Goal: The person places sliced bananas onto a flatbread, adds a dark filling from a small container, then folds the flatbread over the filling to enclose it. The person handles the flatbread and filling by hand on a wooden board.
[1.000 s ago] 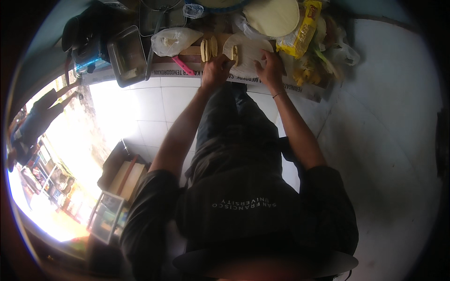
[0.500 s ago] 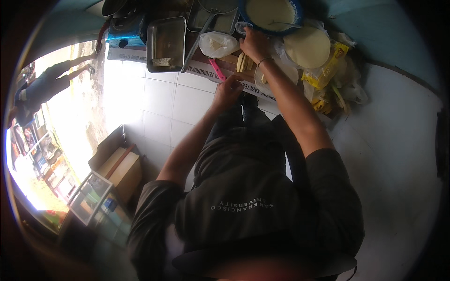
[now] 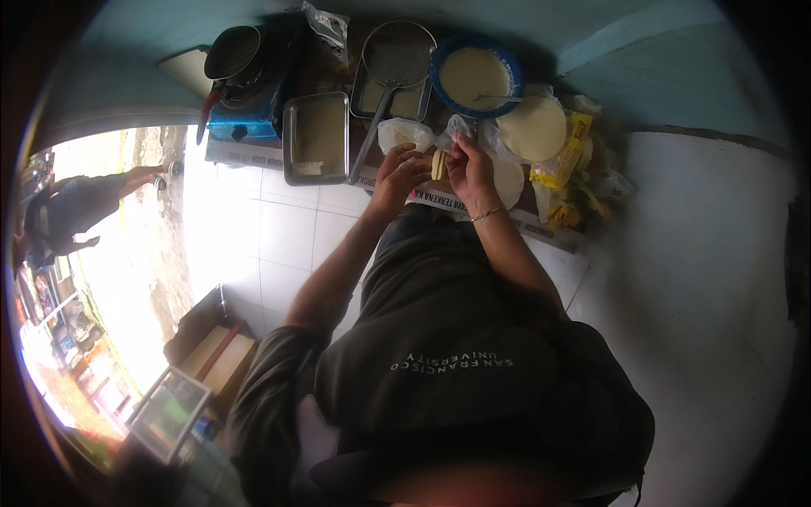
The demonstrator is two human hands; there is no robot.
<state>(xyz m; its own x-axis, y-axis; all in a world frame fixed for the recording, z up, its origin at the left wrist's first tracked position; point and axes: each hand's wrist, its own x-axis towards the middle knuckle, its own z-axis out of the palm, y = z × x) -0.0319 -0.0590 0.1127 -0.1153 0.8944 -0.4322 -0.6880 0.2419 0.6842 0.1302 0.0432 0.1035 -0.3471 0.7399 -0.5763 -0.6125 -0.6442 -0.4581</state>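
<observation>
Yellow food piece point(image 3: 438, 163): small, pale, roundish slice, pinched between both my hands just above the near edge of the counter; too small to name more surely.
Left hand point(image 3: 400, 171): fingers curled against the piece's left side, clasping it.
Right hand point(image 3: 470, 169): fingertips closed on the piece's right side, a thin bracelet point(image 3: 487, 215) at the wrist.
Clear plastic bag point(image 3: 404, 133): just beyond the piece, touching or nearly touching my left fingers.
White round wrappers point(image 3: 531, 128): a stack to the right of the piece, with another pale sheet point(image 3: 509, 181) lying lower, beside my right hand.
Blue bowl point(image 3: 476, 76): beyond the piece, filled with pale batter.
Wire skimmer point(image 3: 397, 59): beyond and left of the piece, its handle slanting down toward my left hand.
Metal tray point(image 3: 316, 138): left of the piece, mostly bare.
Yellow packets point(image 3: 561, 165): right of the wrappers.
Progress: I judge the piece is lifted and in hand but not yet laid on a wrapper or dipped; the stack and batter look hardly used.
</observation>
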